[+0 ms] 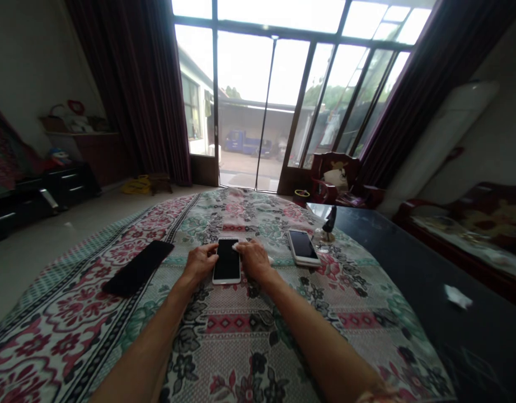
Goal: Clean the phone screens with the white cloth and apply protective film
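A white-framed smartphone [226, 263] with a dark screen lies flat on the patterned cloth in front of me. My left hand [200, 262] grips its left edge, fingers bent against the side. At the phone's upper right corner, my right hand [254, 259] pinches a small white wipe [235, 246] and presses it on the screen. Most of the wipe is hidden under the fingers. To the right of that hand rests another light-framed phone [304, 247], apparently stacked on something pale. A black, flat, oblong thing [139, 268] lies to the left.
The floral tablecloth [241, 336] covers the surface under my hands. A small clear bottle with a black top [329, 225] stands at right. Beyond it is a dark glossy table [409, 268] bearing a crumpled white tissue [458, 296]. Glass doors [249, 112] stand ahead.
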Demonstrator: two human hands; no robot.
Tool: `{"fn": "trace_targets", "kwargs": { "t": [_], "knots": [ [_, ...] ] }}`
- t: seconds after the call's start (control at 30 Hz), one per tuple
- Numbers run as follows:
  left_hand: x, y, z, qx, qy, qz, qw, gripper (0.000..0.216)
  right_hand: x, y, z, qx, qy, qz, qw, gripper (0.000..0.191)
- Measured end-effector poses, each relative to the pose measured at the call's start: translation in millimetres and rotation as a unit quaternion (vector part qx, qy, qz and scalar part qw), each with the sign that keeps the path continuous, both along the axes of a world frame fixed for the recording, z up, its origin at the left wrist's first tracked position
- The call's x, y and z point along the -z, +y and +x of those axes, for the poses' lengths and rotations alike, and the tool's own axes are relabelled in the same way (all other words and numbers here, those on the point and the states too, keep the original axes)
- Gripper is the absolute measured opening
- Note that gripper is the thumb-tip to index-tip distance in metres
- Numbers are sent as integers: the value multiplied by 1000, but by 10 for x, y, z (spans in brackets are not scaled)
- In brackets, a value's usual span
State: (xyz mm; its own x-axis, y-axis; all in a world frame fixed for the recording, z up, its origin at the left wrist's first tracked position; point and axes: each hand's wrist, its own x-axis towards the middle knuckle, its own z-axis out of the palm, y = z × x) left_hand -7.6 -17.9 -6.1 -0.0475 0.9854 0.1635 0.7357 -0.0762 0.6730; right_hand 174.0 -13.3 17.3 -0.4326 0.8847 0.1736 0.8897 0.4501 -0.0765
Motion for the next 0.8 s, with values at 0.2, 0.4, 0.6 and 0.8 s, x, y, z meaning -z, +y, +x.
{"fn": "trace_targets", "kwargs": {
  "t": [0.2, 0.4, 0.6, 0.8],
  "knots": [
    [-32, -15, 12, 0, -11, -7, 1000, 40, 48, -388, 76, -42, -1, 28, 999, 24],
    [-65, -36, 22, -6, -11, -8, 1000, 39, 87, -703, 154, -82, 4, 47, 995, 22],
    [-89, -28, 12, -13, -13, -12, 1000, 40, 96, -888, 195, -99, -25, 58, 993, 19],
    [-90, -14, 4, -9, -20, -11, 1000, 39, 65, -888, 82, -119, -50, 66, 990, 19]
  ]
}}
